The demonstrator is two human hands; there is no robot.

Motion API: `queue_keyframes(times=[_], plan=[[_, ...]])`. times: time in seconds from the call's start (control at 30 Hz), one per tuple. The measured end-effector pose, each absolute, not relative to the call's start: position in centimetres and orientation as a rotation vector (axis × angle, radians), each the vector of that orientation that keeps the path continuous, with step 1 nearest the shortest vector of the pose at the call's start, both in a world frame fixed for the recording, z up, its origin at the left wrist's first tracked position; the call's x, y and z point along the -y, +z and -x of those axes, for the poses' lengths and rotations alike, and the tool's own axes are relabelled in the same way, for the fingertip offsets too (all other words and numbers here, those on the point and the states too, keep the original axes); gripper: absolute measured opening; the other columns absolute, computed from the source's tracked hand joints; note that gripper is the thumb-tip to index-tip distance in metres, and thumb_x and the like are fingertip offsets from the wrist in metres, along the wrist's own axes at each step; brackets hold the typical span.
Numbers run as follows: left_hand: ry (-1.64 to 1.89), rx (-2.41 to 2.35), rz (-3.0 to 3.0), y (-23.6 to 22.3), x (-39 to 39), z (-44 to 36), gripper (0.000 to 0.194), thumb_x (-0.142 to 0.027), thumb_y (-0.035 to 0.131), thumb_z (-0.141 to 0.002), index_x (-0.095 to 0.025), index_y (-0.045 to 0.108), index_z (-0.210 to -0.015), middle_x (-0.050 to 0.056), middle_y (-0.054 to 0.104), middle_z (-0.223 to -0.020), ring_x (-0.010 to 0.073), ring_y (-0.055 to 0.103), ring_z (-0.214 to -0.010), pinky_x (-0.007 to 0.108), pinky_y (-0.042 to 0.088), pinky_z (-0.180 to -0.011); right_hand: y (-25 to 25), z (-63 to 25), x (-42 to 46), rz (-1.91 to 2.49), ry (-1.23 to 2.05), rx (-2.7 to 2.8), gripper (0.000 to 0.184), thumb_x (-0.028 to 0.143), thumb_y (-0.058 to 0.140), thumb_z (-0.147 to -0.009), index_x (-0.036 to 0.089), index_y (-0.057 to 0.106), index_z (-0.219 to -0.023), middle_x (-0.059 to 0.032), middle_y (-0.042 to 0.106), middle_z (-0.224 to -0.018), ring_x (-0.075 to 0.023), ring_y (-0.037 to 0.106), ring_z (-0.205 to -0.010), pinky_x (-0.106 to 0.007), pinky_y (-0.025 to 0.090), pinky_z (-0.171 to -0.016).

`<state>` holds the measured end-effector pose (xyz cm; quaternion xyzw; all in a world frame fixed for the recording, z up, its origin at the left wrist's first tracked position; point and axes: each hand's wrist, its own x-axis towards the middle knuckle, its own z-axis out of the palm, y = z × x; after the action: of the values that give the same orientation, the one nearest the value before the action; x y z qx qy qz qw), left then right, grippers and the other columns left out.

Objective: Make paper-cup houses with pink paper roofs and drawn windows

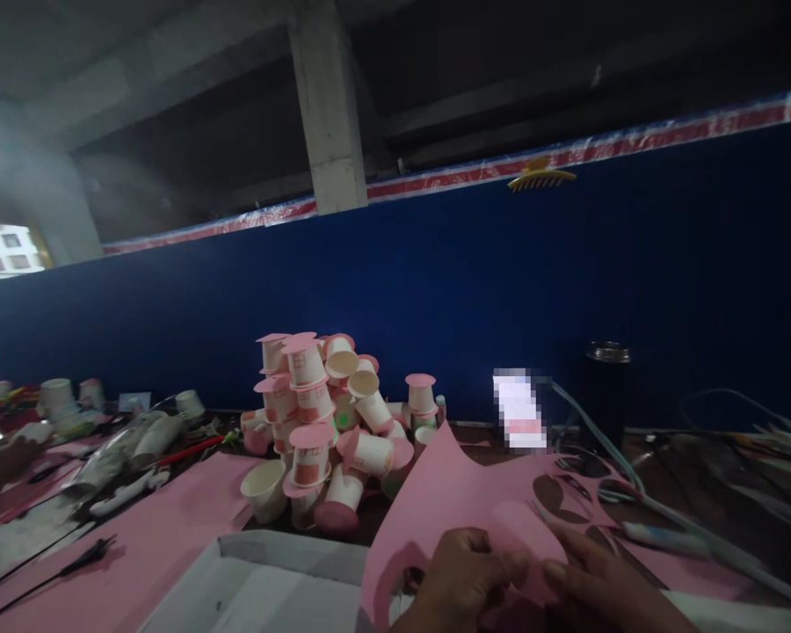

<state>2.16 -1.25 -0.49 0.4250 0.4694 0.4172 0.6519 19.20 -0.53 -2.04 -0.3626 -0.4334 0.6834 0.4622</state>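
Note:
Low in the view, my left hand pinches a piece of pink paper with a rounded edge. My right hand grips the same piece from the other side, its thumb and fingers closed on it. Behind and under my hands lies a larger pink sheet with curved cut edges and round holes, its left part bent upward. Left of it rise stacked paper cups with pink paper discs on their ends, some with windows drawn on them. Several of these cups lie on their sides.
A white shallow box stands front left, beside flat pink paper and a black plug cable. Behind my hands are a blurred lit screen and a dark flask. A blue partition with a yellow claw clip closes the back.

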Motion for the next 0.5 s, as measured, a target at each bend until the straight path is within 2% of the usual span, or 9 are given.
queue_keyframes(times=[0.27, 0.33, 0.4, 0.5], plan=[[0.891, -1.068, -1.025, -1.7, 0.5, -2.3, 0.042, -0.047, 0.077, -0.052, -0.013, 0.061, -0.069, -0.003, 0.049, -0.05, 0.0073, 0.037, -0.039, 0.023, 0.024, -0.04, -2.0, -19.3, 0.5, 0.889, 1.599, 1.021, 0.045, 0.031, 0.082, -0.057, 0.021, 0.072, -0.099, -0.0103, 0.073, -0.098, -0.0298, 0.066, -0.096, -0.039, 0.05, -0.086], [0.893, -1.127, -1.09, -1.6, 0.4, -2.3, 0.043, -0.054, 0.072, -0.058, -0.014, 0.058, -0.069, -0.004, 0.046, -0.049, 0.0082, 0.039, -0.039, 0.022, 0.026, -0.041, -1.9, -19.1, 0.5, 0.886, 1.595, 0.989, 0.042, 0.03, 0.082, -0.058, 0.02, 0.071, -0.098, -0.0087, 0.073, -0.093, -0.0271, 0.068, -0.089, -0.036, 0.052, -0.079], [0.944, -1.198, -1.217, -1.4, 0.6, -2.2, 0.042, -0.057, 0.062, -0.069, -0.015, 0.057, -0.072, -0.002, 0.051, -0.053, 0.0105, 0.045, -0.045, 0.023, 0.033, -0.044, -1.8, -19.1, 0.5, 0.881, 1.601, 0.924, 0.045, 0.029, 0.083, -0.057, 0.02, 0.07, -0.099, -0.0071, 0.074, -0.087, -0.0249, 0.069, -0.082, -0.032, 0.054, -0.071], [1.178, -1.384, -1.542, -0.7, 1.1, -1.7, 0.036, -0.05, 0.05, -0.082, -0.016, 0.06, -0.082, 0.004, 0.062, -0.071, 0.015, 0.055, -0.063, 0.026, 0.041, -0.058, -1.5, -19.8, 0.6, 0.902, 1.573, 0.761, 0.047, 0.026, 0.082, -0.059, 0.024, 0.066, -0.103, -0.0021, 0.073, -0.081, -0.0191, 0.069, -0.069, -0.026, 0.053, -0.06]])
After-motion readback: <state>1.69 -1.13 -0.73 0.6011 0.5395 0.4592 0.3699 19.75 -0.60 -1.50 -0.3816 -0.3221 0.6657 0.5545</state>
